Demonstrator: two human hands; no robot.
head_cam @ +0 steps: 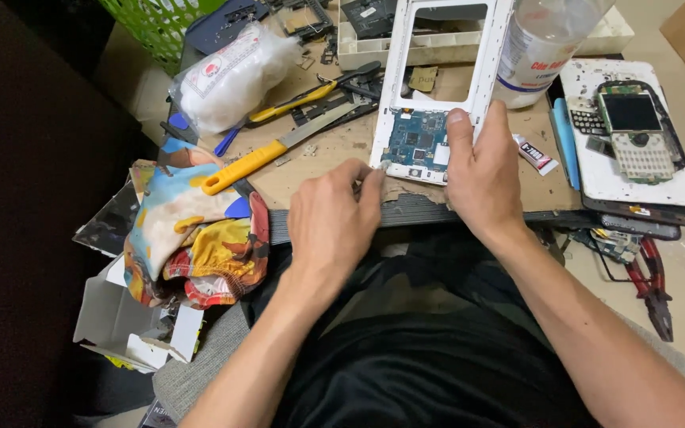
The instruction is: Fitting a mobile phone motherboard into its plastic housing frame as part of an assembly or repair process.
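A white phone frame [396,71] with a blue circuit board [416,141] at its lower end lies on a worn wooden board [334,154]. My right hand [481,170] grips the frame's lower right side, thumb pressed on the edge of the circuit board. My left hand [334,222] has its fingers pinched together at the frame's lower left corner, where a small grey tip shows; whether it holds a tool I cannot tell.
A yellow-handled knife [267,154], yellow-handled pliers [299,99] and a plastic bag of white stuff [227,71] lie at left. A clear bottle [541,47], a glue tube [534,152], stacked phones [636,135] and red pliers [653,285] are at right. Colourful cloth [192,230] hangs at left.
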